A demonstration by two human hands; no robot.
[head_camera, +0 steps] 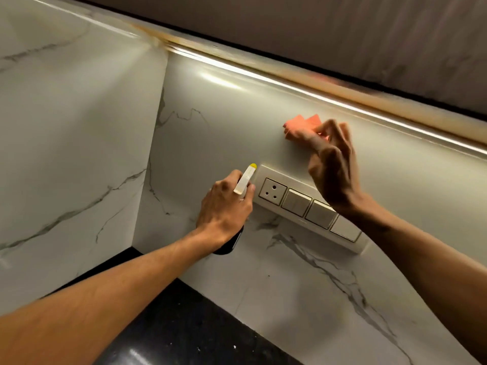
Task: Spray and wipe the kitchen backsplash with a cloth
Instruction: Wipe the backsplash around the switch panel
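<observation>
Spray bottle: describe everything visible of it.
The spray bottle has a white plastic spray head with a yellow nozzle tip and a dark body, mostly hidden. The left hand grips its neck. It is tilted, nozzle up toward the marble backsplash, just left of the switch plate. Whether it touches the plate cannot be told.

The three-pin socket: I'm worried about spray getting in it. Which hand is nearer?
Left. The left hand, gripping the spray bottle, sits just left of the socket. The right hand holds the orange cloth against the backsplash, above and right of it.
</observation>
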